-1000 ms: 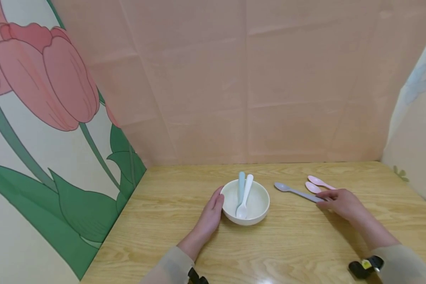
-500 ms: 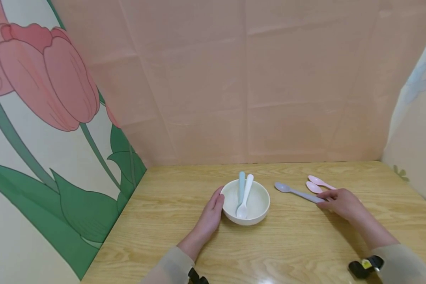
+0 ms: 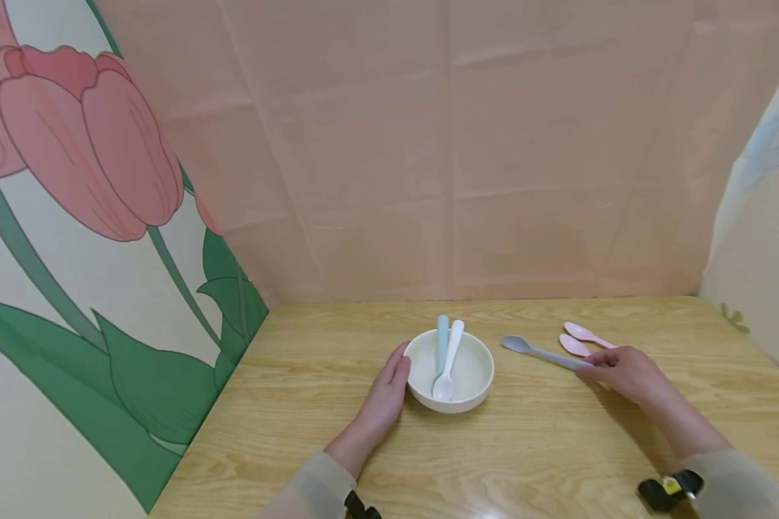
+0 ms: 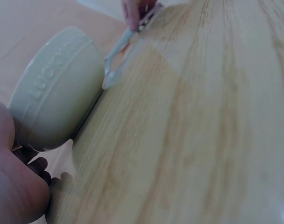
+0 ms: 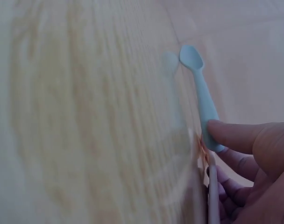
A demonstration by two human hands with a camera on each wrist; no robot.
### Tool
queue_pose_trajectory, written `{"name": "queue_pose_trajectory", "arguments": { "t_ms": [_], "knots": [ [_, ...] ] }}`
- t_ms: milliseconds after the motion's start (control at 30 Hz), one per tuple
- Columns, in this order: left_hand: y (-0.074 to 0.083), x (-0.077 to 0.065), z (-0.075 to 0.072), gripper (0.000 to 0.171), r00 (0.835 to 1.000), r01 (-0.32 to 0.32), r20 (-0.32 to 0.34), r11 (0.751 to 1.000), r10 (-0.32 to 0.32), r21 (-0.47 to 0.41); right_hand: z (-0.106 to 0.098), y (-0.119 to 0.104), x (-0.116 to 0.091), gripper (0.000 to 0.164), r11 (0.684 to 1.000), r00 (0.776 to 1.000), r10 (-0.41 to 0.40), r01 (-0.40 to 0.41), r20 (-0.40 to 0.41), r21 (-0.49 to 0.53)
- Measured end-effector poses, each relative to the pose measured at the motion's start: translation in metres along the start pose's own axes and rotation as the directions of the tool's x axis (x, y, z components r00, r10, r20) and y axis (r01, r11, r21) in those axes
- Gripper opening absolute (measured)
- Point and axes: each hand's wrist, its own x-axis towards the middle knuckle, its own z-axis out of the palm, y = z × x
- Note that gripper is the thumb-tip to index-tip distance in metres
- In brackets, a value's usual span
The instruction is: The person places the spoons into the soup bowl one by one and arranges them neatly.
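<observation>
My left hand [image 3: 388, 389] holds the left side of a cream bowl [image 3: 474, 371], thumb toward the near side. Raised letters show on the bowl's outer wall in the left wrist view. Inside it lean a light blue spoon [image 3: 442, 340] and a white spoon [image 3: 451, 357], handles over the far rim. To the right, my right hand [image 3: 626, 375] pinches the handle end of a grey-blue spoon [image 3: 545, 354], which looks pale blue in the right wrist view. That spoon's head points left, close over the table. Two pink spoons [image 3: 584, 333] lie just beyond the right hand, their handles partly hidden by it.
The wood-grain table [image 3: 493, 461] runs back to a pinkish hanging sheet [image 3: 454, 180]. A tulip-printed panel [image 3: 104, 144] borders the left side, and a pale panel [image 3: 766, 252] the right. Black wrist camera straps show on both sleeves.
My right fingers have closed on the grey-blue spoon's handle, and its handle end has tipped up slightly. The left hand and bowl stay in place.
</observation>
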Motion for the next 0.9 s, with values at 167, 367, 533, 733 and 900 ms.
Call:
{"name": "queue_pose_trajectory", "arguments": {
  "t_ms": [167,367,533,733,900],
  "knots": [
    [-0.001,0.001,0.0,0.066,1.0,0.006,0.008,1.0,-0.006,-0.007,0.0,-0.001,-0.002,0.046,0.996,0.999,0.042,-0.041,-0.017,0.082],
    [-0.001,0.001,0.001,0.066,1.0,0.01,0.009,1.0,-0.01,-0.009,-0.001,-0.007,-0.006,0.047,0.98,0.997,0.069,-0.059,-0.045,0.191],
    [-0.002,0.002,0.0,0.067,1.0,0.005,0.004,1.0,-0.005,-0.006,-0.003,-0.012,-0.006,0.052,0.973,0.992,0.092,-0.071,-0.087,0.218],
    [-0.004,0.004,0.0,0.064,1.0,-0.019,0.01,1.0,0.019,-0.004,-0.003,-0.016,-0.005,0.067,0.952,0.987,0.143,-0.118,-0.067,0.283],
    [-0.003,0.004,-0.001,0.063,1.0,-0.03,0.011,1.0,0.03,-0.003,-0.002,-0.021,-0.003,0.068,0.928,0.984,0.156,-0.115,-0.089,0.354]
  ]
}}
